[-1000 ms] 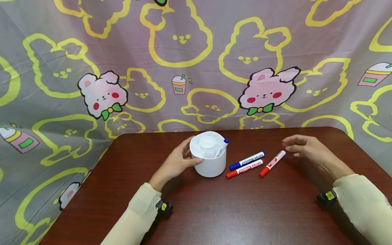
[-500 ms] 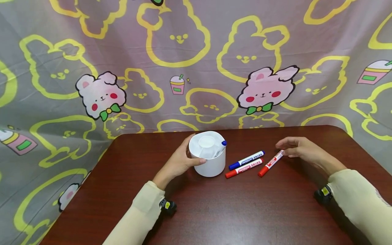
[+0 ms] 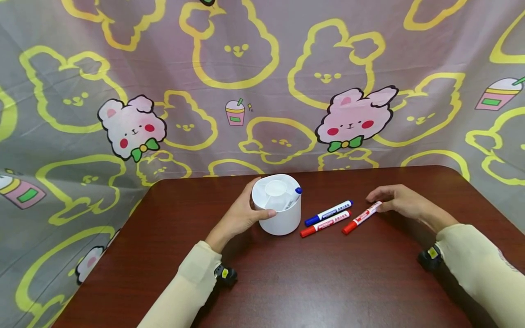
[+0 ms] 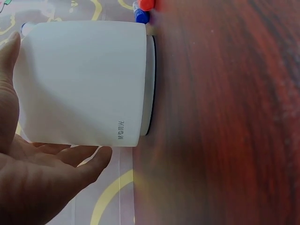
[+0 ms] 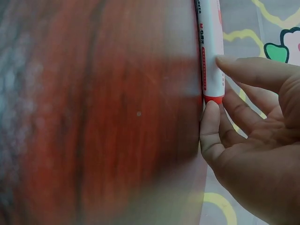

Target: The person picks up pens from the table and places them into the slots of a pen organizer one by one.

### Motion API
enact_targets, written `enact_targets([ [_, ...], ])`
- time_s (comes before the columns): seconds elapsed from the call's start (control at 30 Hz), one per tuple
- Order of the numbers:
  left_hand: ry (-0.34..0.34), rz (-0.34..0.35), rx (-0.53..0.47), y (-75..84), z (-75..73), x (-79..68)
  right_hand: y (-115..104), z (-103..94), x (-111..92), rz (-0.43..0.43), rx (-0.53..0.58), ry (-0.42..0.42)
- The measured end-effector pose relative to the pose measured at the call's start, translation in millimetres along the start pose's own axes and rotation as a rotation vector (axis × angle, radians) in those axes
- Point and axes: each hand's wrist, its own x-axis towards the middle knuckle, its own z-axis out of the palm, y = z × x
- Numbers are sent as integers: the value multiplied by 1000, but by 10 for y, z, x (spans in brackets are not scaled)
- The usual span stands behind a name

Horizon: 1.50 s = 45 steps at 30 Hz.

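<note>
In the head view a white round pen holder [image 3: 280,223] with inner dividers stands on the table, a blue-ended marker [image 3: 294,197] leaning in it. My left hand [image 3: 235,222] holds the holder from its left side, thumb at the front and fingers behind; the left wrist view shows the holder's plain wall [image 4: 89,84] beside the fingers. To the right, my right hand [image 3: 404,202] pinches the white-ended tail of a red marker [image 3: 362,218]. Up close in the right wrist view, the thumb lies on the marker's barrel [image 5: 213,51], with fingers behind and at its red end.
A blue marker [image 3: 328,213] and another red marker [image 3: 326,223] lie side by side between the holder and my right hand. The dark brown wooden table [image 3: 311,282] reaches back to a curtain [image 3: 262,91] printed with cartoon bunnies.
My right hand has come left and down onto the tail of the right-hand red marker and now pinches it. The left hand keeps its hold on the pen holder.
</note>
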Motion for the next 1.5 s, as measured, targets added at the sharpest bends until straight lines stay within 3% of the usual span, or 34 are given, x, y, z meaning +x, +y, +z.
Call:
enact_targets([
  [0.37,28,7,17,-17,30,7,2,33,15,-63,-133,-11],
  [0.67,36,-9,7,-9,57,13,4,-5,-32,-18,-129,-50],
  [1.0,38,6,38,-5,21,19,42,-116,-113,54,69,-83],
  [1.27,23,10,50,9,-17,5,44,-120,-133,-35,285,-118],
  [1.5,7,7,42,6,-51,-7,13,-96,-126,-89,393,-146],
])
